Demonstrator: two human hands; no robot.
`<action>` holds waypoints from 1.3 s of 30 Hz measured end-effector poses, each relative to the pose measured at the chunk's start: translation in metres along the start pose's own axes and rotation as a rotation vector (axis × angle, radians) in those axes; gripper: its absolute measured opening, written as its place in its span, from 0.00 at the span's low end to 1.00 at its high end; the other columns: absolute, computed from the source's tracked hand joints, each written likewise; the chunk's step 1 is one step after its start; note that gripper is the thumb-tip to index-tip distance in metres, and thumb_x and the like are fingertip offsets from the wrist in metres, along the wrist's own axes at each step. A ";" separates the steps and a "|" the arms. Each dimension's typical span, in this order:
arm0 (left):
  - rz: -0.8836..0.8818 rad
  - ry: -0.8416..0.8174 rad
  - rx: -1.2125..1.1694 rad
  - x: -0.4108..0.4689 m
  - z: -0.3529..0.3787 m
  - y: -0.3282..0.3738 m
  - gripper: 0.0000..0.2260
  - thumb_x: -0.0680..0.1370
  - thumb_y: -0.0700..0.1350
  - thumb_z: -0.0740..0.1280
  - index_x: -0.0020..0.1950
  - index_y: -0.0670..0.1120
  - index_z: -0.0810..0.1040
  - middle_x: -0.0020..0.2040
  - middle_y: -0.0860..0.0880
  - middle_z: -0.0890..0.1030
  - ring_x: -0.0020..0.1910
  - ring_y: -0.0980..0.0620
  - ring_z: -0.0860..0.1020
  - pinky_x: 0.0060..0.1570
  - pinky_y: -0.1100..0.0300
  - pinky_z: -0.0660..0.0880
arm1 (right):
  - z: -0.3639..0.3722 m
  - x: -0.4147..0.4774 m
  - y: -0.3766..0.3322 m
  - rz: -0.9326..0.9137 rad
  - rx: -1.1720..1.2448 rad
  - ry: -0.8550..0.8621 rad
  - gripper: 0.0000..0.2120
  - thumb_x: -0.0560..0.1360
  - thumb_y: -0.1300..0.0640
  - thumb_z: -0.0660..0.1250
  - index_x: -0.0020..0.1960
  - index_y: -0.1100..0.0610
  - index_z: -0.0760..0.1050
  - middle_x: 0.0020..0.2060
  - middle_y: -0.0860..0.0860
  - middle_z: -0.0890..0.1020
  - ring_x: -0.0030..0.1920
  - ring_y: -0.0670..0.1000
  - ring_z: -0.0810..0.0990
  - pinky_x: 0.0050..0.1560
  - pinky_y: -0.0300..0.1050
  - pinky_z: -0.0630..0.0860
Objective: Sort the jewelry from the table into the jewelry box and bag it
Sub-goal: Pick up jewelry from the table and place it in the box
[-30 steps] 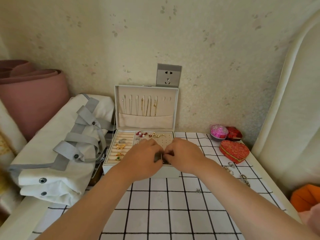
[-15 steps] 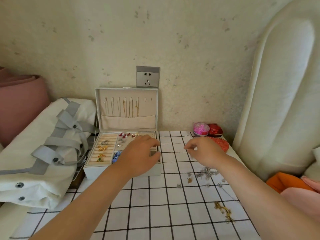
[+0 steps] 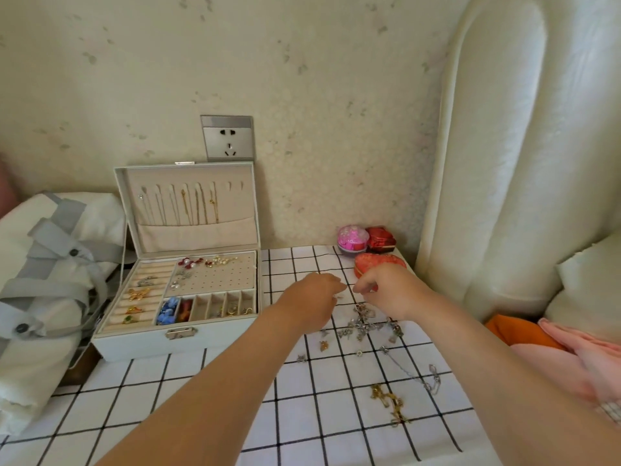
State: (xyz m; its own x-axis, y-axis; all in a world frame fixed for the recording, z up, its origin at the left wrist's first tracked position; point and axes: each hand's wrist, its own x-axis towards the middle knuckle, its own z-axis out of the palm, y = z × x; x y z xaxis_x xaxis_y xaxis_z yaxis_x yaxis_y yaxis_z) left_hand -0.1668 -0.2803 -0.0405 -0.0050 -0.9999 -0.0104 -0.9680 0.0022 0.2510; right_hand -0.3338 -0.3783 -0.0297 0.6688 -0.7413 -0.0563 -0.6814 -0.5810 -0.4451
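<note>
The open white jewelry box (image 3: 144, 346) stands at the table's left, with earrings on its peg board, rings in the rolls and necklaces hanging in the lid (image 3: 188, 237). Left of it lies the white bag with grey straps (image 3: 50, 280). A pile of loose silver jewelry (image 3: 364, 326) lies on the checked cloth right of the box. My left hand (image 3: 312, 297) and right hand (image 3: 395, 290) hover just beyond that pile. Their curled fingertips almost meet. Anything pinched between them is too small to make out.
A silver chain (image 3: 411, 373) and a gold chain (image 3: 389, 401) lie near the table's right front. A red heart-shaped box (image 3: 369, 262), a pink round case (image 3: 353, 238) and a small red box (image 3: 381, 238) sit at the back right. A cream padded headboard (image 3: 521, 163) borders the right.
Both hands left the jewelry box and moved right to the loose pile; the right went first, the left followed. The view swung right as well.
</note>
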 end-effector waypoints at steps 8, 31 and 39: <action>-0.017 0.033 0.077 0.007 0.024 -0.007 0.17 0.77 0.33 0.64 0.59 0.50 0.81 0.59 0.49 0.77 0.60 0.48 0.73 0.55 0.50 0.76 | -0.001 -0.005 0.015 0.007 0.024 -0.111 0.16 0.77 0.63 0.69 0.62 0.48 0.81 0.52 0.46 0.82 0.55 0.47 0.80 0.57 0.40 0.76; -0.109 0.320 -0.222 -0.025 -0.021 -0.006 0.11 0.82 0.45 0.62 0.62 0.50 0.79 0.54 0.52 0.82 0.53 0.52 0.79 0.56 0.54 0.75 | -0.007 -0.010 -0.039 -0.028 0.522 0.060 0.06 0.75 0.60 0.73 0.44 0.49 0.82 0.41 0.48 0.86 0.37 0.51 0.83 0.40 0.44 0.80; -0.202 0.404 -0.313 -0.073 -0.059 -0.045 0.04 0.79 0.46 0.68 0.52 0.54 0.80 0.45 0.58 0.81 0.44 0.59 0.78 0.50 0.61 0.75 | -0.009 -0.009 -0.097 -0.051 0.702 0.025 0.06 0.77 0.60 0.71 0.50 0.51 0.83 0.43 0.51 0.87 0.39 0.45 0.82 0.33 0.33 0.75</action>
State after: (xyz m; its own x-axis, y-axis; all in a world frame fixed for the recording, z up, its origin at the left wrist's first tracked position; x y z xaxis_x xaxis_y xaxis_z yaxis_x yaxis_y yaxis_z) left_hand -0.1083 -0.2082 0.0061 0.3300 -0.9051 0.2682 -0.8183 -0.1326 0.5593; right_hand -0.2764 -0.3188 0.0217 0.6820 -0.7313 -0.0030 -0.2911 -0.2677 -0.9185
